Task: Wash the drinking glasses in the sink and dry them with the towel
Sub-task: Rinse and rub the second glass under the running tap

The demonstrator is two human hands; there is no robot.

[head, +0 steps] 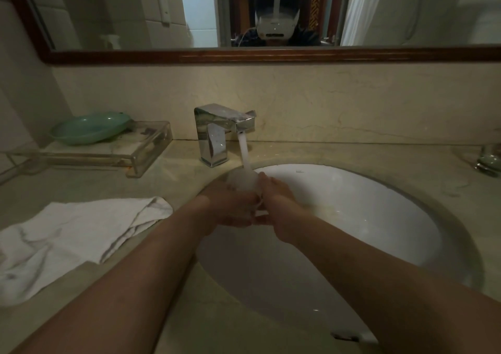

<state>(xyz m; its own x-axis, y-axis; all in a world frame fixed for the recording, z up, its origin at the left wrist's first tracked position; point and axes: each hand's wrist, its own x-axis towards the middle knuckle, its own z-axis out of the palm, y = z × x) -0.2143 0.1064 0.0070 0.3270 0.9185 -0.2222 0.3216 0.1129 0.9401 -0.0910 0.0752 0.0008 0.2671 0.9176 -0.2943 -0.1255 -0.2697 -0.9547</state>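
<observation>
Held at centre frame, above the left rim of the white sink [352,204] and directly under the water stream [244,151] from the chrome tap [217,134]: one drinking glass [242,181]. Cupped from below and from the left by the left hand [230,207], fingers [217,188] curled round its wall. Gripped on its right side by the right hand [276,199], fingers [264,178] bent against the glass. Blurred and whitened by the water, so impossible to tell whether upright or tilted.

Lower left of the frame, on the pale stone worktop [81,183]: a crumpled white towel [76,234], well apart from both hands.

Left of the tap: a clear tray [141,150], with a green dish [89,127] lying on its far end.

At the right edge, standing on the worktop beside the sink: a second glass [489,161], cut off by the frame.

Along the top: a dark-framed mirror [135,14].
</observation>
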